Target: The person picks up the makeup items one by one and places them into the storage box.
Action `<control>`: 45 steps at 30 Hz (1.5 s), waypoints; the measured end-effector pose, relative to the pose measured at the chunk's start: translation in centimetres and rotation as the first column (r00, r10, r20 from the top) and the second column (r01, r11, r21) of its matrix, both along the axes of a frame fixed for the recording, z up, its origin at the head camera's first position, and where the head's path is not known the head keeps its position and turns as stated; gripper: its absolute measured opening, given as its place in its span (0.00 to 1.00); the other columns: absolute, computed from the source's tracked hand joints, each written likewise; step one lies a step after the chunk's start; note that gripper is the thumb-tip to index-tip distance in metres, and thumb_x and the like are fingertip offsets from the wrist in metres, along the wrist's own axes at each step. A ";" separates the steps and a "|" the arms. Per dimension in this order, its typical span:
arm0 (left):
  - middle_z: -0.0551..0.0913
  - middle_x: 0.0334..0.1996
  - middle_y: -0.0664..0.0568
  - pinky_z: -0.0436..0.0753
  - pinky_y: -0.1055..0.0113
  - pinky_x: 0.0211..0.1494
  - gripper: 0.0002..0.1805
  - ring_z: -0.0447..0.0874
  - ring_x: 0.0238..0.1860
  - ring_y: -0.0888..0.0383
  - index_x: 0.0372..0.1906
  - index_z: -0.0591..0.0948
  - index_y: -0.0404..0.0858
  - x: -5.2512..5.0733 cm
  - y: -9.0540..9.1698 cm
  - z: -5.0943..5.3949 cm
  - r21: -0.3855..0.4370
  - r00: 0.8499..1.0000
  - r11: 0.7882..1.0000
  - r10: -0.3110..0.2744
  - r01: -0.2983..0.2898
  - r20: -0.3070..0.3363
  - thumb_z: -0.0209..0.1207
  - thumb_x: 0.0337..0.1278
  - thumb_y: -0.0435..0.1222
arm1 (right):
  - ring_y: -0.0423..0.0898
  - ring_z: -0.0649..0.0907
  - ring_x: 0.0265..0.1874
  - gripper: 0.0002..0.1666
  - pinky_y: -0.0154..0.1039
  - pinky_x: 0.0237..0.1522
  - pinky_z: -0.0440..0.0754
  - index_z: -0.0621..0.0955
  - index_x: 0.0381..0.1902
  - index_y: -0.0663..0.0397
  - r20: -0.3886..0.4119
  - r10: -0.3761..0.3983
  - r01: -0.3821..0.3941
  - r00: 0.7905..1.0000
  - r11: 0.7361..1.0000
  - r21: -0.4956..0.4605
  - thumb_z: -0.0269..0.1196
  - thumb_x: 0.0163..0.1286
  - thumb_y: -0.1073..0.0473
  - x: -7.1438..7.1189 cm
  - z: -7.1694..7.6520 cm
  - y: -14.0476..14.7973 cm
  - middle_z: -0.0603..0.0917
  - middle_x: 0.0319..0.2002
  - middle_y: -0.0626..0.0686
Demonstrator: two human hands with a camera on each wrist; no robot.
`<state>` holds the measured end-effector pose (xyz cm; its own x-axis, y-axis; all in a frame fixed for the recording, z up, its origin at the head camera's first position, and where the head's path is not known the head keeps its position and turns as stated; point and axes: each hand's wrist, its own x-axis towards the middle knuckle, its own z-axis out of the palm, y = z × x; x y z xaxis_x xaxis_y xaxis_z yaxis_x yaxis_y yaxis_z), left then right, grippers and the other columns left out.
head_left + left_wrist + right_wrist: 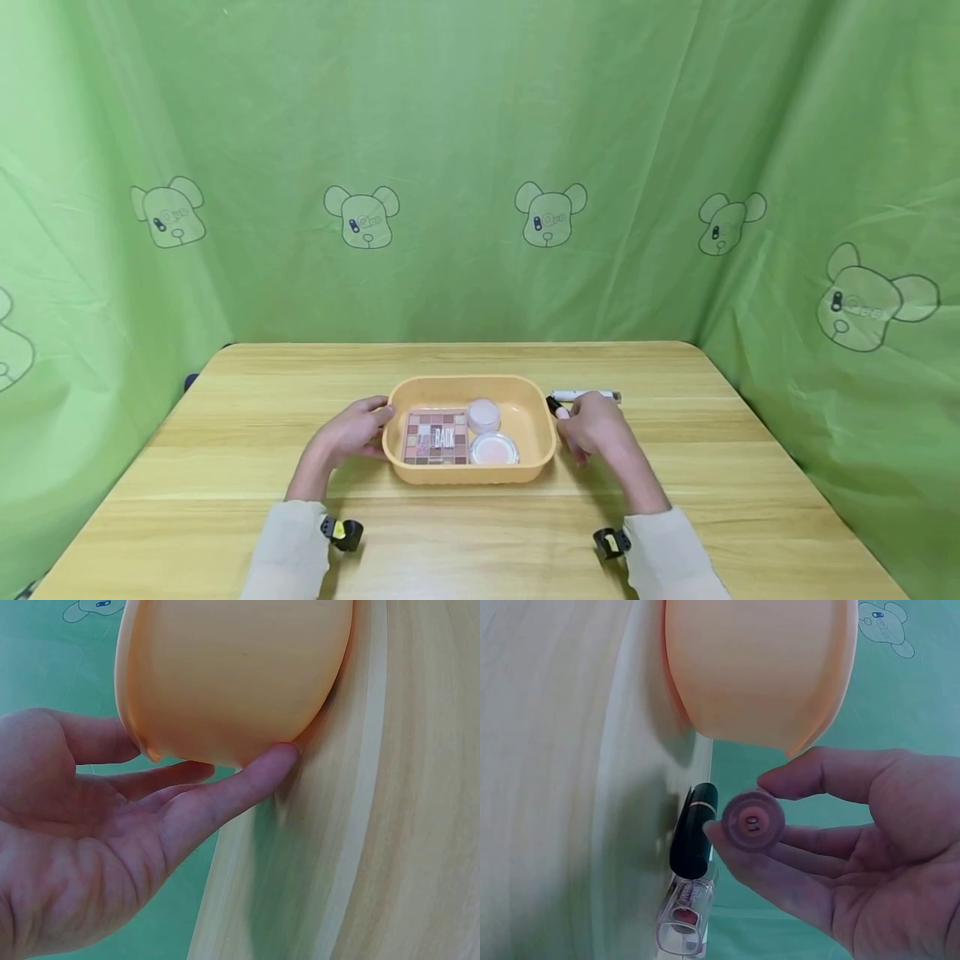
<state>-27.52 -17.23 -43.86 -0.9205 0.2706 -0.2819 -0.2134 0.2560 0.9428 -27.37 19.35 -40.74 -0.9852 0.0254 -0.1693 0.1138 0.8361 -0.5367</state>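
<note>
A yellow-orange plastic tray [469, 475] sits mid-table. My left hand [352, 429] grips its left end, with fingertips at the rim and one digit low on the wall in the left wrist view. Beside the tray's right end, my right hand [596, 429] pinches a small tube [753, 821], whose round pinkish end reads "01". In the tray lie an eyeshadow palette [436, 437], a round pink jar [483, 416] and a clear-rimmed round compact [495, 450]. A black tube [694, 832] with a gold ring and a clear-cased lipstick [682, 919] lie near the right hand.
Behind the right hand lies a slim white tube [573, 395], partly covered by that hand. Green curtains [457, 292] with bear-head prints hang behind and beside the wooden table [285, 375].
</note>
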 end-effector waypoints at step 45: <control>0.68 0.69 0.26 0.90 0.52 0.52 0.32 0.77 0.64 0.36 0.79 0.51 0.26 -0.1 0.1 -0.2 -0.020 1.000 1.000 0.015 -0.015 -0.012 0.41 0.81 0.39 | 0.46 0.85 0.18 0.28 0.35 0.20 0.80 0.72 0.66 0.63 -0.223 -0.016 -0.061 0.975 0.941 -0.332 0.63 0.70 0.61 0.8 1.8 -3.6 0.88 0.27 0.54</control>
<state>-27.64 -17.09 -44.10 -0.9278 0.2512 -0.2758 -0.2059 0.2715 0.9402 -26.58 15.75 -38.92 -0.9982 -0.0175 0.0565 -0.0556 0.6044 -0.7948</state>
